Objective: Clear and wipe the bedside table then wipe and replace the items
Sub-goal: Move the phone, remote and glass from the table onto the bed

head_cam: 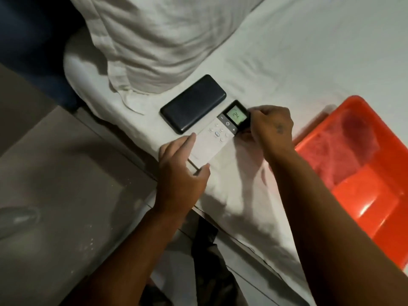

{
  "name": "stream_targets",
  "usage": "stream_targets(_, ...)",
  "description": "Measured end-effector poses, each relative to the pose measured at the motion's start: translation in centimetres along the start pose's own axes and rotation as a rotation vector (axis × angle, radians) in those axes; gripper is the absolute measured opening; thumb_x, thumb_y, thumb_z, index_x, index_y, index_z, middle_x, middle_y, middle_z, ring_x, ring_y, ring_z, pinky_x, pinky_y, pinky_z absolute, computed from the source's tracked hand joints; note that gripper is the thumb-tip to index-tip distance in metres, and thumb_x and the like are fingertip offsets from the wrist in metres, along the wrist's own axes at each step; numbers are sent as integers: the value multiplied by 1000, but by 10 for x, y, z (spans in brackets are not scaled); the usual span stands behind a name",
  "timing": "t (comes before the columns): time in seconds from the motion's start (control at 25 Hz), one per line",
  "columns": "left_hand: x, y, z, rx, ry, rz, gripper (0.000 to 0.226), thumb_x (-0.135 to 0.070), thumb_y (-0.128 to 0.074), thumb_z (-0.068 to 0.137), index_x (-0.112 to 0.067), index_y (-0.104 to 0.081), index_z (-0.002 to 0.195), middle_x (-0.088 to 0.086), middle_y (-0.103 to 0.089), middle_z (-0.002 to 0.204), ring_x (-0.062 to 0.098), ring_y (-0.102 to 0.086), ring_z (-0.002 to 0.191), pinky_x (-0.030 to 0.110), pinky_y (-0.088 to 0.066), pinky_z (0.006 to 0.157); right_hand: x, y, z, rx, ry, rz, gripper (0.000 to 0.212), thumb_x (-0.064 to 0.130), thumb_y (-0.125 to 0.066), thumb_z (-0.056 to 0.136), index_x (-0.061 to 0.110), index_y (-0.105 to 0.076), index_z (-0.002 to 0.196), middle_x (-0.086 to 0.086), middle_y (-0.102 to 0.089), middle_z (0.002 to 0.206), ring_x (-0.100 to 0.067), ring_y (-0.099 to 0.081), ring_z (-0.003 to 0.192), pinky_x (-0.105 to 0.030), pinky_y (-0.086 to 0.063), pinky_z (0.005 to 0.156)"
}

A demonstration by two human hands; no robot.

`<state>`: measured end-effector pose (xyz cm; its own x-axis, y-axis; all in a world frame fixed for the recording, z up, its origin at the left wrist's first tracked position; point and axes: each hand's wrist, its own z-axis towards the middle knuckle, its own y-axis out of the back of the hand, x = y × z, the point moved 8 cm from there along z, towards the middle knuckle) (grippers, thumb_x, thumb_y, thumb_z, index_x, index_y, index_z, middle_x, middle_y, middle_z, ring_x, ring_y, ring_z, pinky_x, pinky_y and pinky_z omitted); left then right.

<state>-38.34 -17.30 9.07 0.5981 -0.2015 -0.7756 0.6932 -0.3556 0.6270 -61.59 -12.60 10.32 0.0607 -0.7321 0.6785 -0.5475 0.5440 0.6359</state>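
Grey and bare, the bedside table (66, 195) is sitting at lower left of the frame while the person's left hand (183, 171) is pinching the near end of the white remote (212, 142) and the right hand (269, 129) is gripping its display end on the bed sheet (287, 74). Beyond, mid-frame, a dark power bank (194, 104) is lying just beside the remote, with an orange tray (362, 215) holding a red cloth (340, 151) at right. Steadying both ends and keeping fingers off the buttons looks wise.

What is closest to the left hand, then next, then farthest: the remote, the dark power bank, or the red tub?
1. Remote: the left hand holds its near end, on the bed.
2. Power bank: just beyond the remote, by the pillow.
3. Red tub: far off to the right, past the right hand.
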Motion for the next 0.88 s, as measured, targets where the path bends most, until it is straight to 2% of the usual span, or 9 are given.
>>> stream_targets(0.12, -4, 0, -1, -11, -35, 16, 72, -13, -85, 71, -5, -59, 137, 12, -63, 132, 31, -52, 123, 24, -36, 102, 0, -6, 4, 23, -24, 29, 24, 13, -52, 75, 13, -75, 72, -9, -76, 75, -30, -75, 79, -41, -63, 77)
stream_targets(0.2, -5, 4, -3, -16, -56, -11, 76, -17, -88, 69, -5, -57, 138, 11, -62, 134, 29, -51, 125, 22, -35, 103, 5, -1, -5, -34, 45, -84, 24, 15, -53, 83, 20, -74, 93, -7, -74, 104, -26, -69, 103, -20, -49, 84)
stream_targets(0.28, 17, 23, -10, -43, -13, -63, 85, -28, -89, 68, -10, -53, 142, 7, -57, 138, 21, -46, 129, 17, -32, 104, 26, -5, -29, -127, 215, -207, 39, 18, -56, 87, 18, -62, 125, -11, -56, 129, -23, -60, 113, -12, -35, 84)
stream_targets(0.36, 54, 47, -23, -96, 71, -92, 86, -36, -88, 69, -15, -50, 143, 3, -54, 138, 11, -45, 130, 5, -30, 102, 56, -30, -65, -148, 454, -164, 45, 16, -58, 81, 16, -60, 126, -11, -54, 127, -20, -60, 104, -15, -38, 84)
stream_targets(0.44, 122, 86, -53, -220, 287, -173, 80, -26, -90, 70, -12, -53, 139, 4, -56, 133, -9, -53, 112, -5, -34, 89, 80, -102, -114, 38, 648, -73, 41, 17, -60, 76, 17, -65, 117, -7, -60, 115, -13, -60, 92, -11, -44, 80)
stream_targets(0.52, 201, 108, -89, -281, 636, -322, 72, -13, -90, 71, -7, -56, 134, 6, -61, 126, -17, -61, 90, -3, -42, 75, 76, -179, -157, 327, 631, 7, 38, 13, -64, 75, 16, -65, 113, -6, -65, 110, -15, -63, 90, -20, -52, 85)
stream_targets(0.64, 302, 147, -161, -352, 1053, -432, 52, -12, -90, 72, -6, -64, 117, 8, -71, 110, 13, -69, 94, 29, -57, 86, 49, -297, -235, 798, 566, -52, 40, 1, -71, 78, 16, -62, 113, -5, -65, 109, -17, -62, 94, -32, -56, 90)
stream_targets(0.76, 346, 191, -194, -491, 1106, -373, 65, -17, -92, 69, -9, -59, 123, 6, -67, 117, 22, -65, 105, 30, -56, 86, 27, -376, -288, 1026, 663, -227, 40, 8, -76, 80, 17, -62, 117, 2, -63, 110, -12, -59, 95, -14, -51, 81)
stream_targets(0.88, 351, 219, -178, -580, 954, -376, 84, -18, -93, 66, -13, -50, 138, 6, -62, 132, 20, -64, 113, 28, -55, 88, 20, -419, -301, 1013, 735, -337, 42, 5, -68, 85, 10, -60, 126, -7, -64, 119, -21, -60, 106, -31, -55, 92)
